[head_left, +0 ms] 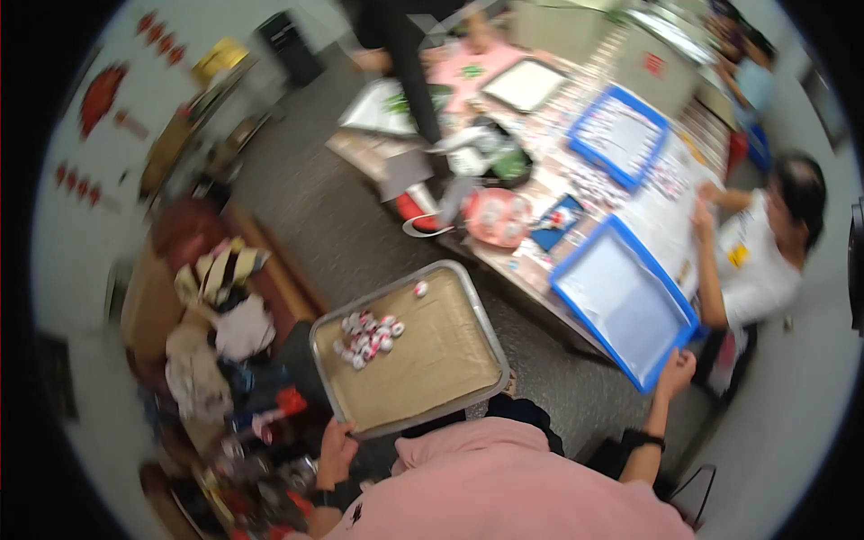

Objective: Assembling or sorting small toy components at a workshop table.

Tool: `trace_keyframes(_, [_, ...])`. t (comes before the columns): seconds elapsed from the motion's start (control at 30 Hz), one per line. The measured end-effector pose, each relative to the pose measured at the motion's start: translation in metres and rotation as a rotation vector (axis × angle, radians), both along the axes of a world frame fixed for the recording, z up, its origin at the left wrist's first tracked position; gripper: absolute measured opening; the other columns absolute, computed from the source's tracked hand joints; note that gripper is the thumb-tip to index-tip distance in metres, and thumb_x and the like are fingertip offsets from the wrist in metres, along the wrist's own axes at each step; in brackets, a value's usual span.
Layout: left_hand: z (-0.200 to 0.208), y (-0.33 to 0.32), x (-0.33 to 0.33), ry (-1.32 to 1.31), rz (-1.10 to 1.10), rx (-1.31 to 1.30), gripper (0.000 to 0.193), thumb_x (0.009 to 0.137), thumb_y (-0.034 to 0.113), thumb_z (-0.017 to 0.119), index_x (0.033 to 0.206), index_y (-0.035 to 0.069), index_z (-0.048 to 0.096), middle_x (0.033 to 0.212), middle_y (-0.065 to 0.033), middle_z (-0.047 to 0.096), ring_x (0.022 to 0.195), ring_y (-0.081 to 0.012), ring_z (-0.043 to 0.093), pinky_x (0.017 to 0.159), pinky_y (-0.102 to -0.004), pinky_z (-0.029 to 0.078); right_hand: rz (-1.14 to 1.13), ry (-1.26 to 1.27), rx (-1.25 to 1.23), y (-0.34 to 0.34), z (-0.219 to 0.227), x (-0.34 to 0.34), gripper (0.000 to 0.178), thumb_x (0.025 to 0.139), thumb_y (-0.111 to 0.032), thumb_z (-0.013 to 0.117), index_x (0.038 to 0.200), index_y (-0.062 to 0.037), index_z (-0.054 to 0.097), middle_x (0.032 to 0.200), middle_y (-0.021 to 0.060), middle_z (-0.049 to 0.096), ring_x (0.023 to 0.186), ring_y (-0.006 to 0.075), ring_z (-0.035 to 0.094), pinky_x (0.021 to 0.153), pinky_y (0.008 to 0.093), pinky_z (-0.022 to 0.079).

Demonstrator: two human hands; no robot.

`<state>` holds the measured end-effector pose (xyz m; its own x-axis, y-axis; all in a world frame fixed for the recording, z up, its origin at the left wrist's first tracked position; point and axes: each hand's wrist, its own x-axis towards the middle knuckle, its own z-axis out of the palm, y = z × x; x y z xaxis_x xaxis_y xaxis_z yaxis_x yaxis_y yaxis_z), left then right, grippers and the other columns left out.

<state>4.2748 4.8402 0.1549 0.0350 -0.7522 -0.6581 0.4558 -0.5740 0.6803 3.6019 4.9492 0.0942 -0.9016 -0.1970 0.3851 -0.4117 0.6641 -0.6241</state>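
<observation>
My left hand (334, 447) grips the near left corner of a metal-rimmed tray (481, 315) with a tan bottom. The tray is held tilted out in front of me. Several small round white and red pieces (366, 340) are heaped in its left part, and one lone piece (420, 288) lies near the far edge. To the right, my right hand (679, 367) is closed on the near edge of a blue-framed tray (576, 301) with a pale, bare bottom. That blue tray lies along the near side of the work table. My fingertips are partly blurred.
The long table (531, 261) carries another blue tray (580, 117) with small pieces, a pink bowl (497, 219) and a white tray (525, 85). A person in white (765, 261) works at its right side; another stands at the far side. Clothes (202, 369) cover a sofa at left.
</observation>
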Motion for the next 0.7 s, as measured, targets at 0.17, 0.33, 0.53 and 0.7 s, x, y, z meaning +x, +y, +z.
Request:
trace_keyframes(0.17, [-0.003, -0.027, 0.041, 0.028, 0.072, -0.126, 0.045, 0.069, 0.001, 0.057, 0.114, -0.003, 0.047, 0.106, -0.0118, 0.056, 0.099, -0.0241, 0.054, 0.090, -0.0352, 0.041, 0.676, -0.289, 0.037, -0.104, 0.058, 0.138, 0.010, 0.080, -0.012, 0.055, 0.081, -0.0026, 0.056, 0.066, 0.0017, 0.049, 0.060, 0.0085, 0.044, 0.054, 0.0236, 0.038])
trace_keyframes(0.33, [-0.015, -0.076, 0.098, 0.113, 0.194, -0.192, 0.042, 0.070, 0.000, 0.055, 0.111, -0.003, 0.049, 0.104, -0.0125, 0.057, 0.095, -0.0237, 0.056, 0.087, -0.0352, 0.043, 1.265, -0.628, 0.233, -0.215, 0.075, 0.305, 0.010, 0.079, -0.010, 0.059, 0.081, -0.0003, 0.058, 0.064, 0.0020, 0.055, 0.059, 0.0068, 0.051, 0.055, 0.0217, 0.042])
trace_keyframes(0.53, [0.003, -0.157, 0.134, 0.105, 0.402, -0.195, 0.040, 0.073, -0.004, 0.051, 0.113, -0.003, 0.048, 0.104, -0.0133, 0.057, 0.094, -0.0253, 0.057, 0.084, -0.0359, 0.045, 1.336, -1.040, 0.207, -0.331, 0.077, 0.429, 0.012, 0.082, -0.011, 0.054, 0.090, -0.0025, 0.056, 0.067, -0.0032, 0.051, 0.057, 0.0041, 0.047, 0.050, 0.0187, 0.038])
trace_keyframes(0.7, [0.014, -0.214, 0.155, 0.138, 0.508, -0.151, 0.030, 0.074, -0.004, 0.052, 0.103, 0.001, 0.054, 0.094, -0.0081, 0.059, 0.083, -0.0192, 0.058, 0.069, -0.0309, 0.048, 1.168, -1.282, 0.017, -0.424, 0.101, 0.479, 0.012, 0.084, -0.014, 0.052, 0.093, -0.0057, 0.054, 0.070, -0.0029, 0.051, 0.058, 0.0042, 0.046, 0.051, 0.0180, 0.038])
